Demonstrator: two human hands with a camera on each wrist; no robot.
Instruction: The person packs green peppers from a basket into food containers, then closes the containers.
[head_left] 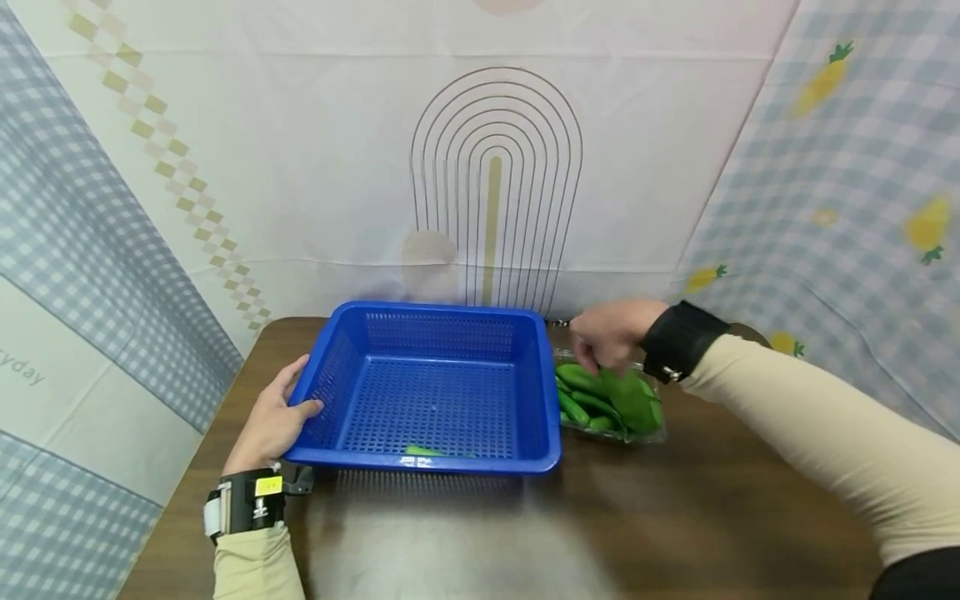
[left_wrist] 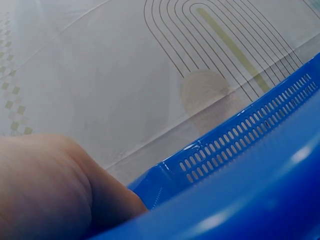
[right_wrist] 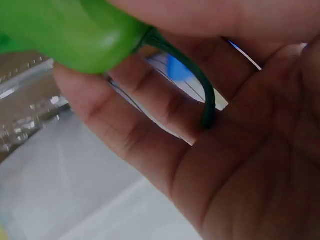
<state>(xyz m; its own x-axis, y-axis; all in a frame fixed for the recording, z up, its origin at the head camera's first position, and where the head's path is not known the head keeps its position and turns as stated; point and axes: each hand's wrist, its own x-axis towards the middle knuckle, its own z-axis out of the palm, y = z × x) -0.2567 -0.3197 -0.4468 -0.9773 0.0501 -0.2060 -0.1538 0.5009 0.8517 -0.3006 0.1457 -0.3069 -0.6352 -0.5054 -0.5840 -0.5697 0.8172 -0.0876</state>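
Note:
My left hand (head_left: 272, 427) grips the left rim of a blue perforated plastic basket (head_left: 551, 392), its thumb over the edge. In the left wrist view, the basket (left_wrist: 230, 147) partly hides that hand's fingers. A green pepper (right_wrist: 95, 37) with a curved dark stem is pinched between the thumb and fingers of my right hand (head_left: 611, 333). In the head view this pepper (head_left: 628, 402) looks blurred, just over a clear plastic tray (head_left: 654, 435). Several green peppers (head_left: 576, 408) lie in the tray. Near the basket's front wall, part of a green pepper (head_left: 422, 451) shows inside.
Both the basket and the tray stand on a brown wooden table (head_left: 675, 517), the tray close to the basket's right side. A patterned cloth (head_left: 337, 167) hangs behind the table, with checked cloth (head_left: 847, 208) at the sides.

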